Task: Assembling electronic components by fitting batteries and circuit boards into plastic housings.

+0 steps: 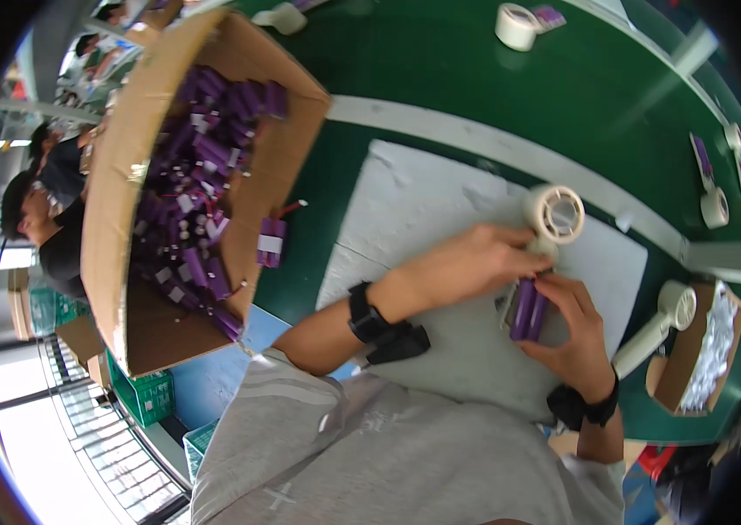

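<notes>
A purple battery pack (528,311) of two cylinders side by side lies over the pale board (405,210). My right hand (576,324) is closed around it, thumb near its lower end and fingers at the upper end. Just above, my left hand (502,254) is pinched at the pack's top, on the pale tape below a tape roll (560,214). The left fingertips partly hide the tape and the pack's upper end. Black bands are on both my wrists.
A cardboard box (112,219) full of purple battery packs stands at the left. Another pack (271,242) lies beside it. At the right are a tape dispenser (672,306) and a small box (672,376) of silvery pieces. More tape rolls (517,26) stand across the green table.
</notes>
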### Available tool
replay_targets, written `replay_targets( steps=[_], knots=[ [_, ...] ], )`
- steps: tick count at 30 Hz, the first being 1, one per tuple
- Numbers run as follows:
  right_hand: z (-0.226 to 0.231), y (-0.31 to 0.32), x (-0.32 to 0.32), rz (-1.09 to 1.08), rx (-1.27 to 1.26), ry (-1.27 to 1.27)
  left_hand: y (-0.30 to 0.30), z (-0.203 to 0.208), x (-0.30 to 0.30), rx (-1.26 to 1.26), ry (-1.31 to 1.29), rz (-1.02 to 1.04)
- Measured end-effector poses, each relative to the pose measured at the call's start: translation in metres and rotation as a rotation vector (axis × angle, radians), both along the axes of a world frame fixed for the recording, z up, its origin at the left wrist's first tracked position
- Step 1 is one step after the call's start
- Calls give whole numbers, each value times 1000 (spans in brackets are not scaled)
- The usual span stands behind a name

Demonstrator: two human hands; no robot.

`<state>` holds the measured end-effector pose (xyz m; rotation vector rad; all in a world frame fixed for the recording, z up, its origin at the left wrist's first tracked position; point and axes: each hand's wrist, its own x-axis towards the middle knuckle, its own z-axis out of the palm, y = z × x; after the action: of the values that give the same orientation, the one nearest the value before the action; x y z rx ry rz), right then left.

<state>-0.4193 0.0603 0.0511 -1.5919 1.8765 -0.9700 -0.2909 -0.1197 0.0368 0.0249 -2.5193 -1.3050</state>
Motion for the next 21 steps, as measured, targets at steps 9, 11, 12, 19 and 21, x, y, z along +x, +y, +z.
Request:
replay_targets(
  steps=[9,11,12,19,21],
  knots=[
    [-2,1,7,-21,-104,90,-5,-3,-2,-11,-20,33],
    [-4,4,10,-11,-128,148,-4,-3,0,-13,-18,32],
    [-5,5,11,-6,-141,176,-3,-2,1,-17,-17,32],
    [-4,7,20,-40,-104,278,-4,-1,0,35,-26,30],
    [-2,6,21,-44,-99,295,-5,-1,-2,39,-21,33]
  ],
)
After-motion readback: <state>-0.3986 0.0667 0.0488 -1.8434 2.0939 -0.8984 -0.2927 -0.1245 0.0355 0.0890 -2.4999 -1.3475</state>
